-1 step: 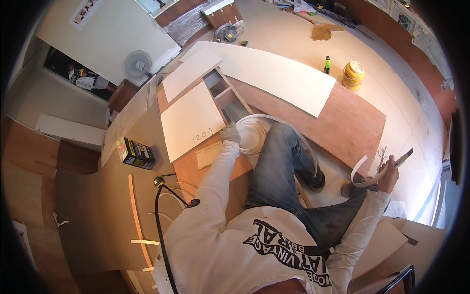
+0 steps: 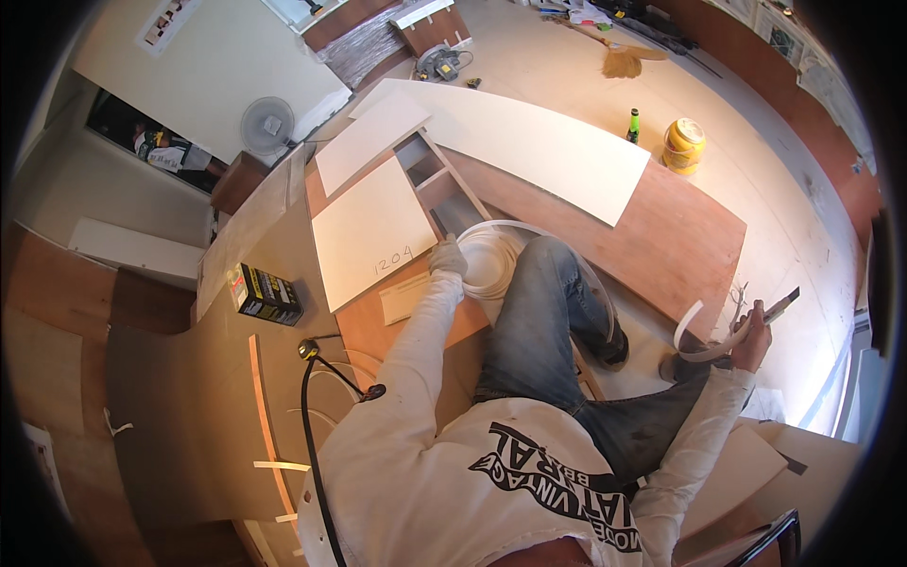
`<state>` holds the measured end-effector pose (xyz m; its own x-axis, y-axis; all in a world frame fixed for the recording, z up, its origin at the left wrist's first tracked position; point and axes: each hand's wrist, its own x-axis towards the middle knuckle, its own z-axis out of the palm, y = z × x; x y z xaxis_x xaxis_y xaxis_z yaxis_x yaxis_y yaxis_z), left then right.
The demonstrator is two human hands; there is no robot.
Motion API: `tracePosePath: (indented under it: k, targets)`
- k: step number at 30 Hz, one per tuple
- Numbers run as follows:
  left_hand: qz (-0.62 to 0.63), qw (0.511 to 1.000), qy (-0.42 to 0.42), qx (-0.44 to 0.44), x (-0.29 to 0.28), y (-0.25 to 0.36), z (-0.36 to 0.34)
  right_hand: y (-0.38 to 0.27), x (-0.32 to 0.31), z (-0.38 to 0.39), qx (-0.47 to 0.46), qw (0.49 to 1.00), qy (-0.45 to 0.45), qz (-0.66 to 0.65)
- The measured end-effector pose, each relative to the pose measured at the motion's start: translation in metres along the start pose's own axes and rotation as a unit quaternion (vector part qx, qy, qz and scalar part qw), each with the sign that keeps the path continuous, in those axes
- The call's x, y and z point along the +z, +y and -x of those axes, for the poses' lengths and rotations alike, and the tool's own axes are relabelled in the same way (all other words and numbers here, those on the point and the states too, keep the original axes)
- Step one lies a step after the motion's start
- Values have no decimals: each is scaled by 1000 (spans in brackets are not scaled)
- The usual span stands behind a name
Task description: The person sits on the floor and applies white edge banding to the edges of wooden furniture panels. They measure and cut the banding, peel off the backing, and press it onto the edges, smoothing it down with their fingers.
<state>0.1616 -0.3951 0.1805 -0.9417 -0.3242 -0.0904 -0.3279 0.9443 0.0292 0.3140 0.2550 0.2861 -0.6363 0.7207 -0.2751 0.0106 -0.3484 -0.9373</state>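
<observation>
A coil of white edge banding (image 2: 488, 264) lies beside my bent knee, and its free length curves round behind my leg. My left hand (image 2: 447, 255), in a pale glove, is closed at the coil's left edge, by the corner of a white panel (image 2: 364, 231) with pencilled marks. Its fingertips are partly hidden. Out to the right, my bare right hand (image 2: 752, 340) grips a utility knife (image 2: 782, 303) with its dark tip pointing up and away. The curled end of the banding (image 2: 688, 331) stands just left of that hand.
Ahead lie a long white panel (image 2: 529, 142) and a reddish wooden board (image 2: 690, 246). Behind them stand a green bottle (image 2: 633, 127) and a yellow tub (image 2: 684, 146). On the left are a black can (image 2: 265, 295), a tape measure (image 2: 308, 349) and a fan (image 2: 267, 126).
</observation>
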Motion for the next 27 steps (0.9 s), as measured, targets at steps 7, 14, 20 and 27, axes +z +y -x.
tracePosePath:
  k: [7,14,20,27]
  targets:
    - [459,888,36,-2,-41,-21,20,7,0,-15,3,999,-24,27]
    - [656,750,-75,48,-127,-108,58,9,8,-12,-34,999,-23,34]
    - [499,856,-127,-47,-79,-239,92,11,34,-2,-38,998,-30,34]
    - [88,991,-98,-8,-64,-244,83,28,13,-20,-45,997,-67,18]
